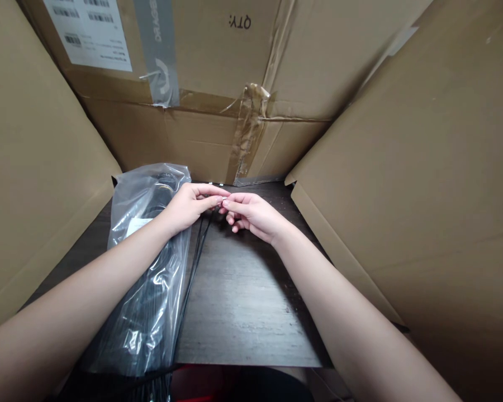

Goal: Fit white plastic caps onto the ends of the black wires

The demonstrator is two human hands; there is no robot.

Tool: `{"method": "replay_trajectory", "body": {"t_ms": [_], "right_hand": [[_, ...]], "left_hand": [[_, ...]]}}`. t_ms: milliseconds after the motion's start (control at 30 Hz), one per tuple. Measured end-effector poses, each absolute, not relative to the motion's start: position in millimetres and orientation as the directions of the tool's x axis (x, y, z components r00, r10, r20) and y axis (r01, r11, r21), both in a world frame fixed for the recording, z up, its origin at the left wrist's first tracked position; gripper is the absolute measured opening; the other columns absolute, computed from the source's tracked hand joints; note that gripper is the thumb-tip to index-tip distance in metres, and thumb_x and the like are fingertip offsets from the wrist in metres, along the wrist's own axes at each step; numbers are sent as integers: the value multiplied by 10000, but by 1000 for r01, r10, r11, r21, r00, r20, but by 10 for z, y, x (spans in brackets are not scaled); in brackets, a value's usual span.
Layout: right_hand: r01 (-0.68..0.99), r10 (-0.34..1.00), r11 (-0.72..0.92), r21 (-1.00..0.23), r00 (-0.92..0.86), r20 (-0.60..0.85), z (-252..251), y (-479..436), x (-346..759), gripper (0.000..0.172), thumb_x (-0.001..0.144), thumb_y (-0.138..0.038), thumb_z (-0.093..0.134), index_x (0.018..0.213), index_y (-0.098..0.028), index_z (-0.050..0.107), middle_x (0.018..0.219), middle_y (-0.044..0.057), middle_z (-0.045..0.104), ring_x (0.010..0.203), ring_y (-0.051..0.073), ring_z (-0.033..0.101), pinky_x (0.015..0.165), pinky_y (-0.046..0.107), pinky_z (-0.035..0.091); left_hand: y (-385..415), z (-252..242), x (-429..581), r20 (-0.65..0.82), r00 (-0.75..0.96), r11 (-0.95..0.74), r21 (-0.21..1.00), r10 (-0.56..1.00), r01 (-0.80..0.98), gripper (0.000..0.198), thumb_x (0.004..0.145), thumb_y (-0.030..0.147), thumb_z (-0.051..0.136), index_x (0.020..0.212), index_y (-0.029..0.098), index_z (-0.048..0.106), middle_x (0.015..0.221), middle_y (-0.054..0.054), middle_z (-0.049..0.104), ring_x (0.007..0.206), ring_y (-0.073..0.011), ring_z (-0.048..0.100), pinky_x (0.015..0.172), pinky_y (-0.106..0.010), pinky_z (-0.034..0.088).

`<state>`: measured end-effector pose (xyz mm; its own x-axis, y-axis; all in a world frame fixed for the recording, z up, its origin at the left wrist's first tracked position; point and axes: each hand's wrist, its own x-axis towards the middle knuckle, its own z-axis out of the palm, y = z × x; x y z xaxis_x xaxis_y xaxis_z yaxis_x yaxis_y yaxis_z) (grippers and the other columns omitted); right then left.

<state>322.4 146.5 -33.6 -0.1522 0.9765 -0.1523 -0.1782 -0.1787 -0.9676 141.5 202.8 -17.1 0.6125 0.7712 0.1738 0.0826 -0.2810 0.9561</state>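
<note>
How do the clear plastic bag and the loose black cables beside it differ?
The plastic bag is broad; the black cables are thin. The bag is see-through, the cables dark. The left forearm partly hides the bag, while the cables lead up toward the hands. Both reach the near edge of the table.

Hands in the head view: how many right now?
2: the left hand, overlapping the clear plastic bag in view; the right hand, beside it over the dark table, fingertips meeting. No others show.
</note>
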Motion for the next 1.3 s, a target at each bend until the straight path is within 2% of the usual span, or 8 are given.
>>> {"method": "replay_trajectory", "body": {"t_ms": [233,500,767,933,1133,1300], "right_hand": [[-214,975,-186,-959,-157,-154,-319,1458,3208,387,589,-415,925,751,-157,685,716,-8,629,551,70,532,440,184,493],[-261,976,-156,-953,-188,-108,-323,1443,3193,424,610,-460,927,765,-156,676,708,-22,612,569,75,535,461,201,478],[-332,970,-161,-930,-227,-87,-300,1435,3162,416,613,-441,937,779,-156,684,721,-26,606,580,72,527,478,197,490],[-358,961,-187,-915,-258,-96,-302,1432,3161,398,628,-415,936,786,-153,681,726,-23,611,580,72,529,472,194,486],[-383,954,-211,-900,-282,-104,-299,1428,3155,394,628,-391,936,787,-155,664,692,-33,593,579,77,524,473,197,479],[-374,956,-213,-902,-272,-113,-286,1419,3140,393,621,-389,932,788,-161,659,679,-36,587,576,79,516,472,200,462]], "left_hand": [[2040,-196,1415,125,623,-179,984,772,24,339,762,391,809,1000,149,826,875,-82,786,736,-150,646,756,-300,515],[2064,-239,1412,18,622,47,995,783,-88,354,685,369,896,966,161,836,883,-85,787,765,-141,646,762,-294,493],[2044,-211,1399,-108,678,283,947,728,-154,329,672,293,923,965,184,822,845,-49,760,767,-118,652,811,-299,512],[2038,-183,1389,-137,708,334,931,693,-147,290,715,256,895,973,150,817,834,-60,752,762,-121,639,794,-294,506],[2019,-153,1394,-160,722,371,917,673,-143,297,694,240,913,959,143,820,805,-52,749,739,-108,631,779,-269,504],[2020,-156,1393,-162,714,363,922,682,-138,307,678,240,921,952,144,822,809,-65,754,748,-131,646,757,-277,522]]}}
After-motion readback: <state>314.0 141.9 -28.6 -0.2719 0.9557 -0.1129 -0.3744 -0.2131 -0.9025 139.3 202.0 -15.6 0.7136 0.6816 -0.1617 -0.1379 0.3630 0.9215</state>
